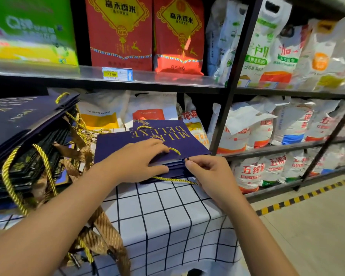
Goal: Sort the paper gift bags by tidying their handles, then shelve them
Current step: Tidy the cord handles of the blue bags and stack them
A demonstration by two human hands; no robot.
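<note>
The gift bags (147,144) are dark blue and lie flat in a small stack on the table (167,226), which has a white cloth with black squares. The left hand (139,160) lies flat on the top bag, its grip wide, fingers touching a gold rope handle (174,150). The right hand (205,172) pinches a small black tip at the stack's edge. More blue bags (24,136) with gold handles are piled to the left. Behind stands a shelf (147,80) of rice sacks.
</note>
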